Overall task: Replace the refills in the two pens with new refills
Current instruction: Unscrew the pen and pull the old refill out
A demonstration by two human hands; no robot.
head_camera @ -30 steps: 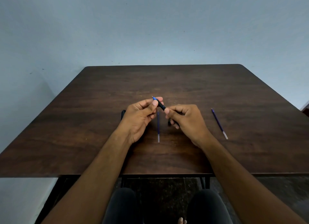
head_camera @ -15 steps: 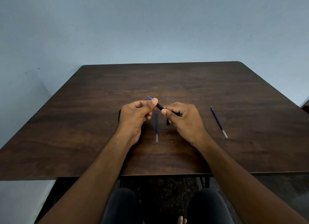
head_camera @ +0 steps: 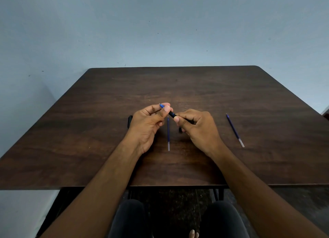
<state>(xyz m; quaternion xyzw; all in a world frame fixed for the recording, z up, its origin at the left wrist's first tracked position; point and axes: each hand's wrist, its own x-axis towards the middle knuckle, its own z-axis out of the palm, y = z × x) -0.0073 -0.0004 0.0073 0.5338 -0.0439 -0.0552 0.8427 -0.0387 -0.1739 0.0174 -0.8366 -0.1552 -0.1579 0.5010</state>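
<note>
Above the middle of the dark wooden table (head_camera: 231,88), both hands meet on one black pen (head_camera: 172,114). The left hand (head_camera: 147,125) pinches its blue tip end between thumb and fingers; the right hand (head_camera: 197,129) curls round the barrel. A blue refill (head_camera: 168,134) lies on the table between the wrists, and a second refill (head_camera: 235,130) lies well apart to the right. A dark object (head_camera: 130,121), possibly the other pen, shows beside the left hand.
</note>
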